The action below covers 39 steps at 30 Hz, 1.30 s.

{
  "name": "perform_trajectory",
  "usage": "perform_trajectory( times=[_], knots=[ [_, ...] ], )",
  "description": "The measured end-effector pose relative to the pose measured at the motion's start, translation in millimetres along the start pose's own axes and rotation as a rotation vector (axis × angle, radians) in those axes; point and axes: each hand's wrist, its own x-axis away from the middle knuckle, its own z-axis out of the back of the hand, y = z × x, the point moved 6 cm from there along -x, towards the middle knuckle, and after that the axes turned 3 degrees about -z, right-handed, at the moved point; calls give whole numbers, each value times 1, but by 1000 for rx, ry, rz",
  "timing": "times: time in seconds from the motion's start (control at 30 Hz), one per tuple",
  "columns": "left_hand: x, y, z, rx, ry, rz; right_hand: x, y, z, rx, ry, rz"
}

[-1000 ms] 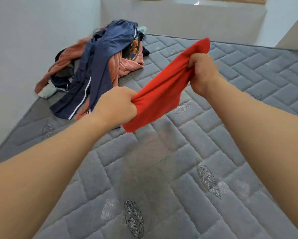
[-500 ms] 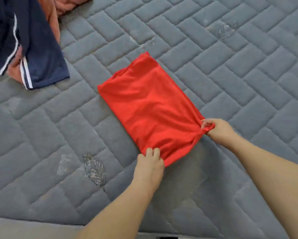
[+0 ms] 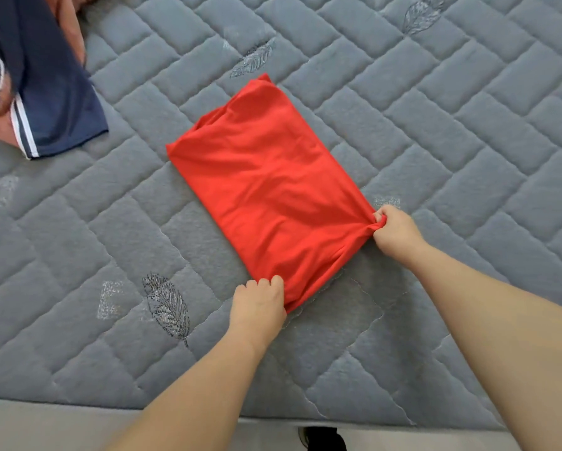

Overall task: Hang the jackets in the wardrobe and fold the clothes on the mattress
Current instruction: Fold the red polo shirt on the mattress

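Left hand (image 3: 259, 299), nearest: grip clenched on the near corner of the red garment (image 3: 269, 193), fingers curled over its edge. Right hand (image 3: 395, 230), slightly farther and to the right: grip pinching the garment's right corner, fabric bunched between thumb and fingers. Garment lies flat on the grey quilted mattress (image 3: 468, 131), folded to a rough rectangle, lightly creased. Far left: navy garment (image 3: 45, 92) with white stripes, over pink cloth (image 3: 2, 125).

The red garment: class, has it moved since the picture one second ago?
Yes. The red garment was held up in the air then; now it lies flat on the mattress, both hands gripping its near corners.
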Motion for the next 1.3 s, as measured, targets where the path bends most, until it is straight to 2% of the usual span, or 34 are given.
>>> perform_trajectory(
  times=[0.13, 0.2, 0.33, 0.47, 0.6, 0.7, 0.83, 0.93, 1.03, 1.13, 1.23, 1.3],
  knots=[
    [7, 23, -5, -105, 6, -261, -3, 2, 0, -43, -6, -58],
    [16, 33, -9, -126, 21, -317, -4, 1, -3, -97, 14, -101],
    [9, 33, -5, -59, 50, -190, -13, -8, -6, -287, 92, -192],
    [-23, 24, 13, 37, 24, -114, -21, -40, -4, -393, 145, -124],
    [-59, -39, 53, 515, -77, 122, -31, -98, -6, -528, 112, -34],
    [-75, -111, 97, 773, -17, 246, -50, -148, 2, -469, 146, 33],
    [-116, -191, 145, 848, 79, 367, -87, -216, -6, -449, 175, 162],
    [-154, -234, 154, 735, 108, 497, -120, -255, -23, -394, 183, 269],
    [-182, -260, 149, 569, 224, 647, -155, -281, -43, -241, 240, 351],
    [-207, -255, 137, 525, 335, 626, -186, -296, -65, -35, 337, 392],
    [-219, -262, 119, 431, 486, 582, -207, -292, -89, 167, 421, 349],
    [-219, -272, 106, 484, 616, 594, -213, -287, -100, 260, 516, 315]
  ],
)
